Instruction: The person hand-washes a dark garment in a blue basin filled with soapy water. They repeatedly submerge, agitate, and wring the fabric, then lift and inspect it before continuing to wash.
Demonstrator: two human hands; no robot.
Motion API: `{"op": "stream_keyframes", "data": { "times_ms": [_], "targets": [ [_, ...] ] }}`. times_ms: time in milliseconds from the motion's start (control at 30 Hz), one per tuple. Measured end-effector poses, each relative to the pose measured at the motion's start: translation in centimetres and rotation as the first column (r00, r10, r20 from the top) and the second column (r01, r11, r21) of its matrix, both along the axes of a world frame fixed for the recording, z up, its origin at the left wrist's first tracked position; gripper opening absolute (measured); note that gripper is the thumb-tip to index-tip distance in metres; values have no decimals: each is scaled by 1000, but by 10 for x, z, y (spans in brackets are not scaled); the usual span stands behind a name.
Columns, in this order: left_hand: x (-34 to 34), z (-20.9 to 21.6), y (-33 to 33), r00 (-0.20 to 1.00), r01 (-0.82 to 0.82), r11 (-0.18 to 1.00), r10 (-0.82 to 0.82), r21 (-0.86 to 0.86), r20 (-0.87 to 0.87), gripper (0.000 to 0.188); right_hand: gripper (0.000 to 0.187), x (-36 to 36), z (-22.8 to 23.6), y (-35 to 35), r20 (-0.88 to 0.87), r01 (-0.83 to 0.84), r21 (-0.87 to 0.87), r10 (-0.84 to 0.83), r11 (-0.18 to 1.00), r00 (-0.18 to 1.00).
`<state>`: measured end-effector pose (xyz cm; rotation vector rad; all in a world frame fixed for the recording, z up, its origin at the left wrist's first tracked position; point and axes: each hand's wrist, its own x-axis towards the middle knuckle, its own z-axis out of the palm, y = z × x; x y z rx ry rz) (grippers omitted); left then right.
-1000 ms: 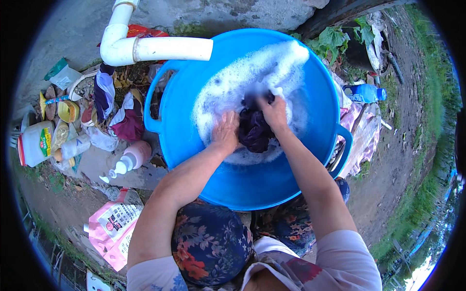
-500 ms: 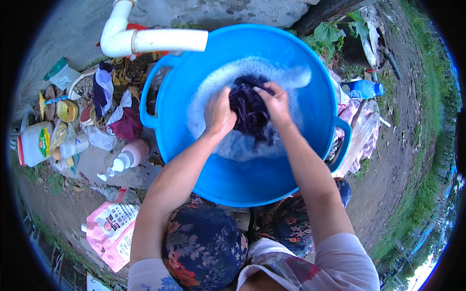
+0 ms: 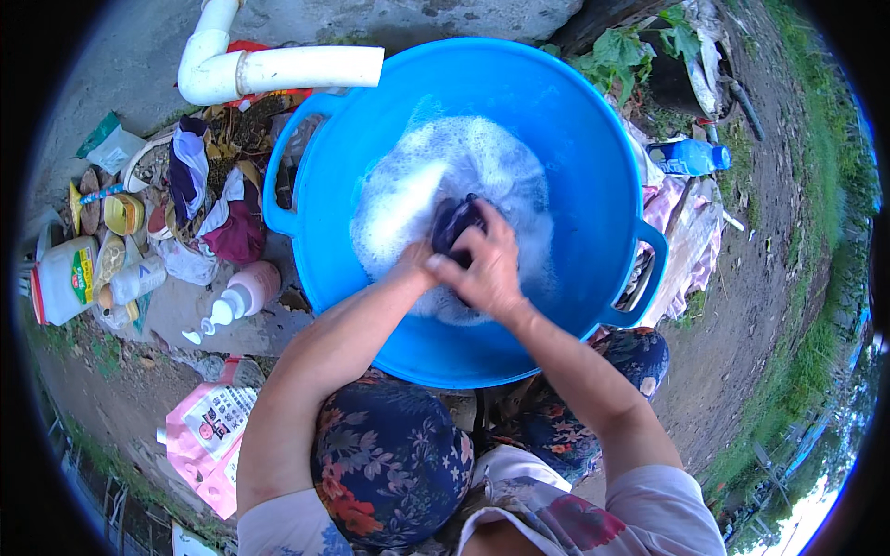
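Note:
A big round blue tub (image 3: 593,185) with two handles holds sudsy water, and white foam (image 3: 399,213) covers much of it. Low in the suds is a bunched, wet dark purple cloth (image 3: 453,223). My right hand (image 3: 489,259) is closed over the cloth from the right, thumb pointing left. My left hand (image 3: 417,263) presses against the cloth's lower left side, its fingers mostly hidden behind the right hand and the cloth. The two hands touch or nearly touch. What kind of garment the cloth is cannot be made out.
A white pipe (image 3: 306,68) juts over the tub's upper left rim. On the left stand a pink pump bottle (image 3: 252,285), a white jug (image 3: 69,278), a pink bag (image 3: 209,435) and loose cloths (image 3: 234,227). A blue bottle (image 3: 688,157) lies right of the tub.
Both hands have come together and lower, gathering the spread cloth into a small bunch. My right hand has turned over the cloth. Foam now covers more of the water.

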<state>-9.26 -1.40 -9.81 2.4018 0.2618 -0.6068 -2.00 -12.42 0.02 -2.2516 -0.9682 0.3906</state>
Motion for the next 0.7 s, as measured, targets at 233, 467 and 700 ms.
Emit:
{"op": "stream_keyframes", "data": {
  "times_ms": [233, 467, 700],
  "targets": [
    [26, 38, -18, 982, -153, 973, 170, 176, -87, 68, 32, 72, -71, 46, 69, 262, -294, -253, 919, 965],
    [13, 30, -10, 976, -126, 982, 148, 138, -163, 82, 38, 75, -11, -2, -369, -91, -193, 13, 977, 929],
    [30, 51, -8, 972, 30, 996, -8, 86, -236, 58, 30, 50, -58, 49, 97, 104, -513, -63, 852, 993]
  ]
}}
